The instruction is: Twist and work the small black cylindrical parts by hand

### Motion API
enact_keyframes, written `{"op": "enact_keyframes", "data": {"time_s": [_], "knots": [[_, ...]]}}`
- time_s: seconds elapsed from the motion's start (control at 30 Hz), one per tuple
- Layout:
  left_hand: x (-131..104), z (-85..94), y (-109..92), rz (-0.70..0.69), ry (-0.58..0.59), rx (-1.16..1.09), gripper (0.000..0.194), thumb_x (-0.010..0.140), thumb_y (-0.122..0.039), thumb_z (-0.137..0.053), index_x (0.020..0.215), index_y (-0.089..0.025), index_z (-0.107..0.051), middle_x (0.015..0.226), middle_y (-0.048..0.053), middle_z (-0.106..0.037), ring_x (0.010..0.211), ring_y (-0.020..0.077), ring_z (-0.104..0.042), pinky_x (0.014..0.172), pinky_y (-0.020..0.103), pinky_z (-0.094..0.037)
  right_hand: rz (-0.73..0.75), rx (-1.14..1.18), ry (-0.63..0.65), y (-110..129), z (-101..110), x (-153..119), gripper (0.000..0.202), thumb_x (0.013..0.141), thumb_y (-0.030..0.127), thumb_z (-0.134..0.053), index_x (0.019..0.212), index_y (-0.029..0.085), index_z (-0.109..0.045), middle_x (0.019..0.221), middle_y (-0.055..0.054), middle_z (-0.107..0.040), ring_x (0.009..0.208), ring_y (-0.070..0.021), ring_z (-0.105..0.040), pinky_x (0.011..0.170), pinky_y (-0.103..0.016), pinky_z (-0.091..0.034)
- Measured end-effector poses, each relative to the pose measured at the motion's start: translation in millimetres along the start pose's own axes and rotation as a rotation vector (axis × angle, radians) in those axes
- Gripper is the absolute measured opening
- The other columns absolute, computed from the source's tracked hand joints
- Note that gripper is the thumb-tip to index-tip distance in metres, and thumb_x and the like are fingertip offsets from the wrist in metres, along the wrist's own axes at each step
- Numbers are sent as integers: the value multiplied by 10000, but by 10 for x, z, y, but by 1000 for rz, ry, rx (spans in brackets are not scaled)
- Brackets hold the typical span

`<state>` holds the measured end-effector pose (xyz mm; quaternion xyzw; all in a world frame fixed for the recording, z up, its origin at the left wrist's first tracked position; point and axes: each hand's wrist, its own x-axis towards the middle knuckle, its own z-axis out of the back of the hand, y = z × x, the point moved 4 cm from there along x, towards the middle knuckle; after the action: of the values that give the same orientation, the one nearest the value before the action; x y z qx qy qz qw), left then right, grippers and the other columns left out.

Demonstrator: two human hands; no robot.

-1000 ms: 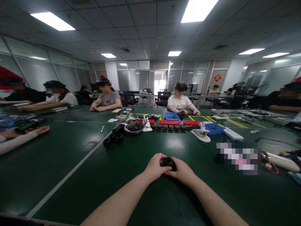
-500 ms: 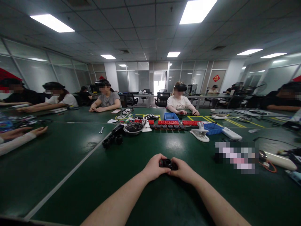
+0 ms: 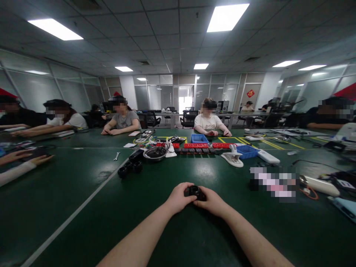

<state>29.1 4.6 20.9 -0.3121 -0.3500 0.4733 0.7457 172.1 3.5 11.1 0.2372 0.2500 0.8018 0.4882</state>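
A small black round part [image 3: 195, 190] with a ring-shaped opening on top is held low over the green table [image 3: 155, 178], in front of me. My left hand [image 3: 180, 197] grips its left side, with thumb and fingers around it. From the right, my right hand [image 3: 211, 202] closes on the same part, and the two thumbs nearly meet at its near side. The fingers hide much of its sides. Similar black round parts [image 3: 130, 168] stand in a group farther left, beside a black box [image 3: 136, 155].
A round metal bowl [image 3: 154, 153], a white stand [image 3: 233, 157], blue bins [image 3: 247, 151] and red strips [image 3: 195, 145] lie across the table's middle. Cables and a wrench [image 3: 117, 156] are around. Another person's hands [image 3: 41, 160] are at far left; people sit opposite.
The view has shifted slightly, so most things appear a little farther left. Both my hands keep hold of the black part. At far left, a dark object now shows by another person's hands.
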Motion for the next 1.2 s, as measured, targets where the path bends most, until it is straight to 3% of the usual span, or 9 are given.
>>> {"op": "enact_keyframes", "data": {"time_s": [0.13,0.27,0.4,0.57,0.7,0.8,1.0,1.2], "knots": [[6,21,-15,-15,40,-14,445,637,-206,-664,1069,-191,-561,1062,59,-572,947,197,-521,833,294,-399,26,111,26,-43,24,17,421,643,215,-618,1051,169,-525,919,-42,-608,788,-187,-549,674,-271,-402],[-6,15,-36,-15,37,-6,415,617,-201,-682,1019,-195,-577,1003,45,-581,897,189,-530,798,286,-405,-40,87,29,-36,6,32,270,626,215,-632,874,154,-546,779,-21,-599,701,-165,-537,590,-238,-378],[-22,-28,-19,14,-24,17,354,594,-217,-697,921,-185,-566,925,29,-563,837,180,-519,738,279,-406,-135,-83,-62,-10,-26,29,264,606,295,-652,761,171,-478,697,-4,-568,623,-149,-517,508,-218,-314],[-26,-67,15,38,-82,32,344,594,-222,-693,896,-177,-536,937,38,-537,841,182,-506,737,287,-398,-197,-314,-159,41,-56,13,243,656,346,-598,771,177,-466,725,-35,-582,634,-177,-538,499,-238,-282],[-14,-39,6,4,-47,16,355,601,-190,-680,932,-186,-554,952,39,-552,865,186,-515,757,290,-403,-135,-210,-95,37,-35,2,392,629,398,-640,927,176,-513,852,-59,-605,755,-212,-562,588,-254,-355],[2,-2,4,-26,7,-4,407,615,-175,-668,1009,-200,-569,999,48,-568,902,195,-522,779,295,-408,-52,-45,-21,4,-1,1,494,616,351,-670,1051,185,-505,930,-50,-602,824,-212,-555,664,-268,-389],[30,33,31,-38,61,-26,467,629,-197,-673,1084,-195,-563,1069,68,-577,954,211,-526,831,315,-394,-57,82,55,-88,19,21,241,662,197,-610,891,143,-556,757,-8,-588,685,-148,-532,583,-230,-380],[-3,-9,9,-5,-4,1,388,588,-226,-704,951,-181,-574,948,42,-579,872,197,-529,765,298,-404,-125,-96,-37,-51,-22,38,267,613,316,-659,748,163,-487,686,3,-557,610,-137,-501,506,-220,-308]]}}
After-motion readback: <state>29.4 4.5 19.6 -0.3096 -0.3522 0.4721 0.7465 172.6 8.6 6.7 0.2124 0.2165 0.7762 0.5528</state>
